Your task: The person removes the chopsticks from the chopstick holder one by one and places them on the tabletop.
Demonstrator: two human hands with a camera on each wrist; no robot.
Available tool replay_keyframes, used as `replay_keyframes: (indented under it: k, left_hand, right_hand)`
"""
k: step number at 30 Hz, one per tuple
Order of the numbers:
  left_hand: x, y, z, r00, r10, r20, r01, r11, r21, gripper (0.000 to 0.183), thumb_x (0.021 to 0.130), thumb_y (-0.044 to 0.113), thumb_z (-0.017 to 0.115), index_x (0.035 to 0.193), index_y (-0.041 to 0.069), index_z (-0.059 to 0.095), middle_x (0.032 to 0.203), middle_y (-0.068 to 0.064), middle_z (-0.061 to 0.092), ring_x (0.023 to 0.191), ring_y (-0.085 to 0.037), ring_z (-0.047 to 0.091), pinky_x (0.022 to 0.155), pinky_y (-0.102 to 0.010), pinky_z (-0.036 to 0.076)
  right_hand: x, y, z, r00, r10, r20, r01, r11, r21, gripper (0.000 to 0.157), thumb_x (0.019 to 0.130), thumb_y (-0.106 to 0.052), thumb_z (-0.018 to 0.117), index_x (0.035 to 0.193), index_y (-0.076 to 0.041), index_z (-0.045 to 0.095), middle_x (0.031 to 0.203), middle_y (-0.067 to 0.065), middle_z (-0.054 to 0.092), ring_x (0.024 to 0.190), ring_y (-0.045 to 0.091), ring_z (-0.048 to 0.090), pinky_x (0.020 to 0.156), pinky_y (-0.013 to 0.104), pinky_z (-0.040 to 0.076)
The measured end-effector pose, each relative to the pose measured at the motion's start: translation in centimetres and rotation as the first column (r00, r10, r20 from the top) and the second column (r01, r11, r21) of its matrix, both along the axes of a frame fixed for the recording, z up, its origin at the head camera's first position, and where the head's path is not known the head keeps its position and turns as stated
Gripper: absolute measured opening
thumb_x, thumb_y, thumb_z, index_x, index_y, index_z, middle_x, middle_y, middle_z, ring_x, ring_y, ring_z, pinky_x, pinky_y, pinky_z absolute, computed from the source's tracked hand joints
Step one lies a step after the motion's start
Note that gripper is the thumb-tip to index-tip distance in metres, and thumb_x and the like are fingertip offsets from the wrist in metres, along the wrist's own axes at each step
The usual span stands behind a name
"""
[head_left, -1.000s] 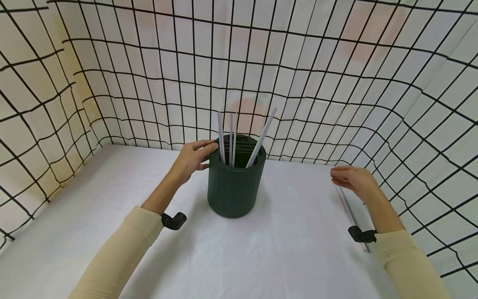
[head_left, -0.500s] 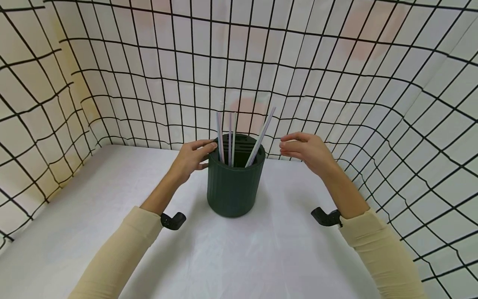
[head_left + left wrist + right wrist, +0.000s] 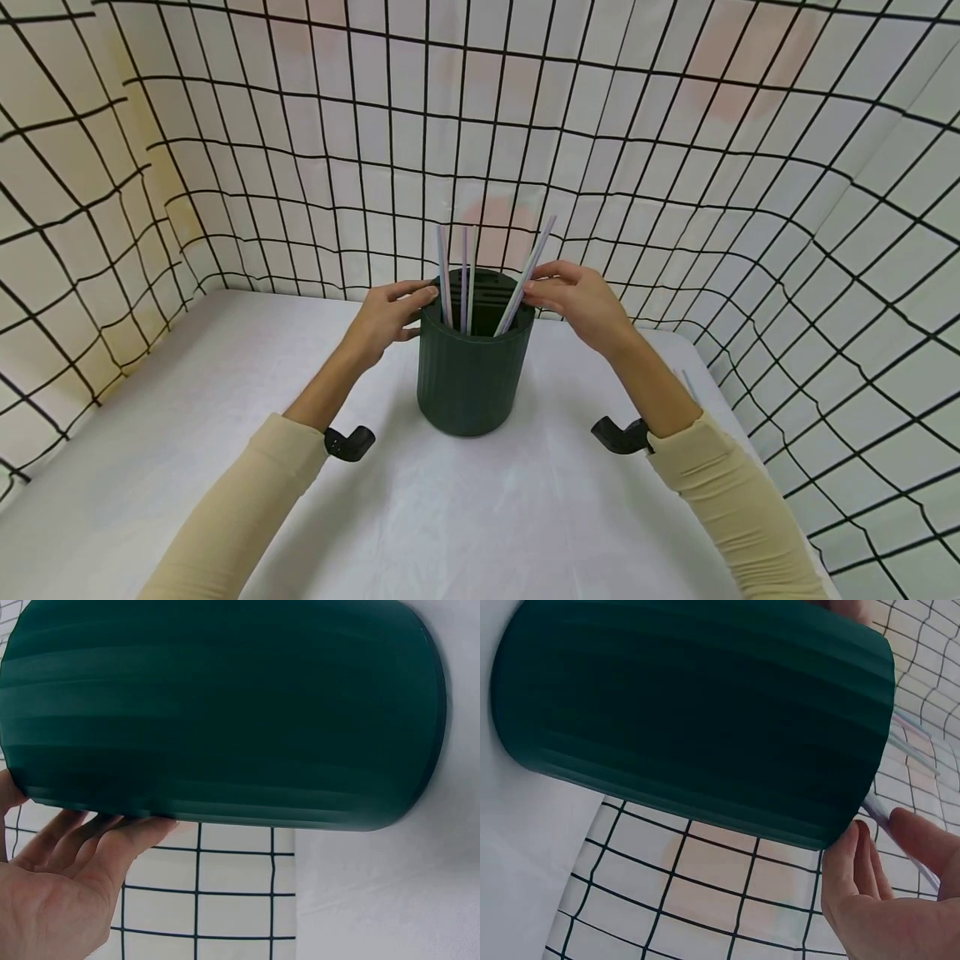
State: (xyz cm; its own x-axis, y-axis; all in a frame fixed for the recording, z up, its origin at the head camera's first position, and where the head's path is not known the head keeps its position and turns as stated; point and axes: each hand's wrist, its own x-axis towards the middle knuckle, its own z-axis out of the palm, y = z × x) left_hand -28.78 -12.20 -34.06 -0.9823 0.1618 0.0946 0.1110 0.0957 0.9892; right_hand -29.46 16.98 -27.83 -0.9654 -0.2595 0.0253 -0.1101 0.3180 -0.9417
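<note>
Black wire grid (image 3: 426, 100) walls off the back and both sides of a white table (image 3: 480, 517), with pale sheeting behind the mesh. Near the back edge, around the middle of that surface, a dark green container (image 3: 468, 383) stands upright between the two hands. The left hand (image 3: 385, 321) grasps it at the upper left, thumb on the rim and the other fingers bent round the outer wall. Opposite, the right hand (image 3: 581, 304) has its fingertips against the outside of the wall just under the rim, its thumb by the leaning straws; I cannot tell whether that thumb pinches the rim, a straw, or nothing.

To handle this well, I would match the two hands in height and press evenly from both sides, so that the container sits square on its base. A light touch at the right matters most, I judge, since a careless thumb could push the straws aside.

Inside the container, straws stand in three groups: left straws (image 3: 443, 267) and middle straws (image 3: 464, 267), both close to upright, and right straws (image 3: 538, 250) tilted outward over the rim. Dark slots (image 3: 487, 293) cross the rear of its mouth. More straws (image 3: 689, 386) lie on the table beyond the right forearm, partly hidden.
</note>
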Motion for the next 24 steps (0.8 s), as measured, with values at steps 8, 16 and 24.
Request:
replay_keyframes:
  k: [8, 16, 24]
  left_hand:
    - [0.1, 0.0, 0.1, 1.0, 0.0, -0.002, 0.0, 1.0, 0.007, 0.051, 0.101, 0.037, 0.063, 0.142, 0.008, 0.059, 0.139, -0.014, 0.063, 0.129, -0.03, 0.062, 0.098, -0.047, 0.057]
    - [0.0, 0.0, -0.1, 1.0, -0.002, -0.001, 0.002, 1.0, 0.006, 0.051, 0.101, 0.037, 0.063, 0.142, 0.008, 0.059, 0.138, -0.013, 0.063, 0.129, -0.03, 0.062, 0.099, -0.047, 0.056]
    - [-0.1, 0.0, -0.1, 1.0, 0.003, 0.007, -0.003, 1.0, 0.013, 0.05, 0.101, 0.037, 0.064, 0.142, 0.008, 0.059, 0.137, -0.013, 0.063, 0.128, -0.03, 0.062, 0.097, -0.047, 0.057]
  right_hand:
    - [0.1, -0.3, -0.5, 0.999, -0.031, -0.025, 0.032, 0.999, 0.036, 0.035, 0.096, -0.032, 0.072, 0.121, -0.01, 0.065, 0.125, 0.006, 0.066, 0.121, 0.028, 0.064, 0.123, 0.056, 0.028]
    - [0.2, -0.4, 0.1, 0.998, -0.057, -0.038, 0.054, 0.995, -0.082, 0.028, 0.096, -0.024, 0.073, 0.115, -0.006, 0.065, 0.113, 0.006, 0.073, 0.101, 0.019, 0.074, 0.118, 0.045, 0.041]
    - [0.7, -0.2, 2.5, 0.987, -0.108, -0.115, 0.083, 0.975, -0.208, 0.027, 0.096, -0.019, 0.072, 0.114, -0.001, 0.064, 0.105, 0.011, 0.073, 0.092, 0.021, 0.074, 0.089, 0.031, 0.061]
